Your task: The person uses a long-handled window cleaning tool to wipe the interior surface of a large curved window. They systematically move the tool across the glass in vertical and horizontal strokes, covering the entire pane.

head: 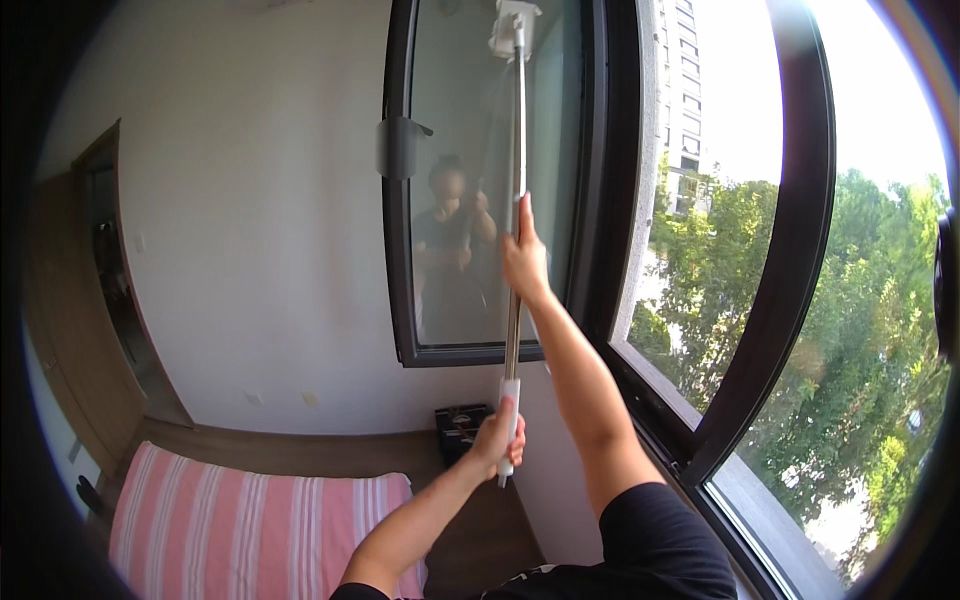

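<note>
My left hand (497,440) grips the white plastic handle (510,390) at the bottom of a long metal pole (520,127). Higher up, my right hand (527,259) is wrapped around the bare shaft, its index finger pointing along it. At the top of the pole, a white cleaning head (515,30) lies over the upper part of the glass pane (465,97). That pane sits in a dark-framed casement sash (397,262) swung into the room. A person holding a pole is reflected in the glass.
A dark window handle (397,148) juts from the sash's left side. To the right, the fixed dark window frame (802,225) borders trees outside. A bed with a pink striped cover (262,525) lies below left. A dark box (459,431) stands on the floor by the wall.
</note>
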Demonstrator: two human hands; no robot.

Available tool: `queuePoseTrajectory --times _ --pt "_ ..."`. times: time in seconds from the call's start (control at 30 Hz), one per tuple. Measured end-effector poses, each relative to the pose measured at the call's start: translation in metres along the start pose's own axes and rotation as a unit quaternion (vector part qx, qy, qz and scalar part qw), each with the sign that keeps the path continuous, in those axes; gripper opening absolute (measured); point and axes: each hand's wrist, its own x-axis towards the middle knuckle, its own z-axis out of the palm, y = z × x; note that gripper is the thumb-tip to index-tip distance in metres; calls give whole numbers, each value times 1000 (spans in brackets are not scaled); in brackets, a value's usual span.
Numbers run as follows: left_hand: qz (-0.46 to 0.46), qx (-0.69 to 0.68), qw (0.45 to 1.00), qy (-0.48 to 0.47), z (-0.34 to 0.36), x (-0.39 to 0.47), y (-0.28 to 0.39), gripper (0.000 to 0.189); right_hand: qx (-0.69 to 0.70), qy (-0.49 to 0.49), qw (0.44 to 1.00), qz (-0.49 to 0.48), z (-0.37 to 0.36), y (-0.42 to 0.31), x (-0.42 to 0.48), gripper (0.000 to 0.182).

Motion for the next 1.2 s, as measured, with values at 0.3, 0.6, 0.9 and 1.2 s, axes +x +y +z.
queuePoseTrajectory --times 0.3,0.6,0.9,1.2 --pt "-16 16 999 -43 23 30 21 57 2 46 999 9 -39 18 44 68" --pt "-112 -55 992 0 -14 -71 -119 51 44 16 996 79 -31 55 -141 73" --pt "13 -38 998 45 -36 -69 -86 57 23 -99 995 16 27 7 -112 75" --pt "70 23 995 -71 13 5 103 46 4 24 1000 19 -13 -48 99 69"
